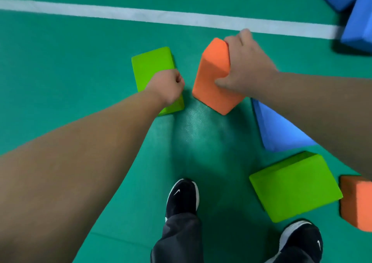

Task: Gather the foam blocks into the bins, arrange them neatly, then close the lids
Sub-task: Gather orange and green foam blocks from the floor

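A green foam block lies on the green floor mat ahead of me, and my left hand grips its near right edge with curled fingers. Just to the right, my right hand holds an orange foam block by its right side; the block is tilted, its near corner low by the mat. Under my right forearm lies a blue foam block. Another green block and an orange block sit at the lower right. No bin is in view.
Two more blue blocks are piled at the top right corner. A white line crosses the floor beyond the blocks. My black shoes stand on the mat at the bottom, near the second green block.
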